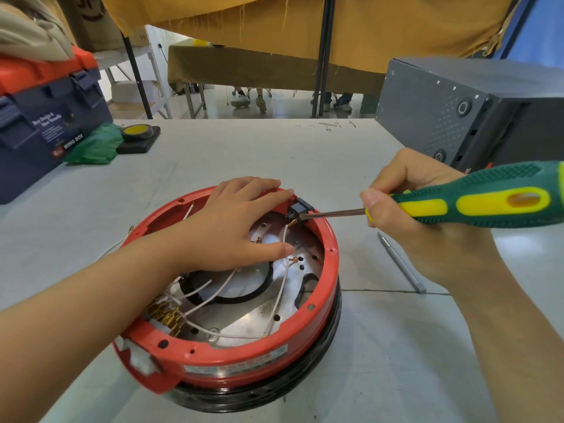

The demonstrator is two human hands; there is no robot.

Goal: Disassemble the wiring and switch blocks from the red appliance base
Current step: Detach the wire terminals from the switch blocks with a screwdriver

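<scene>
Resting in the middle of the grey desk (335, 154), turned open side up: red appliance base (244, 358), on a black ring. Inside, a silvery metal plate (244, 319) with holes and a round black-rimmed opening.

Lying flat across the far rim: left hand (241, 221), fingers straight and spread, fingertips reaching toward the black switch block (300, 208), thumb pressed down on the plate beside a white wire (279, 297). Nothing gripped.

Curled around a green and yellow screwdriver (476, 198): right hand (427, 215), thumb and fingers closed at the front of the handle. Shaft running leftward over the rim, tip touching the underside of the switch block where a brass terminal shows. Switch block seated in the far right wall of the base, near the left fingertips.

More white wires looping across the plate toward a cluster of brass terminals (166, 315) on the near left wall, beside a white block (140, 358) set in the outer edge.

Just right of the base on the desk: a slim grey pen (403, 265). Far left: a blue and orange toolbox (45, 117), a green bag (94, 146), a roll of tape (137, 132) on a black pad. Far right: a dark grey metal box (457, 108).
</scene>
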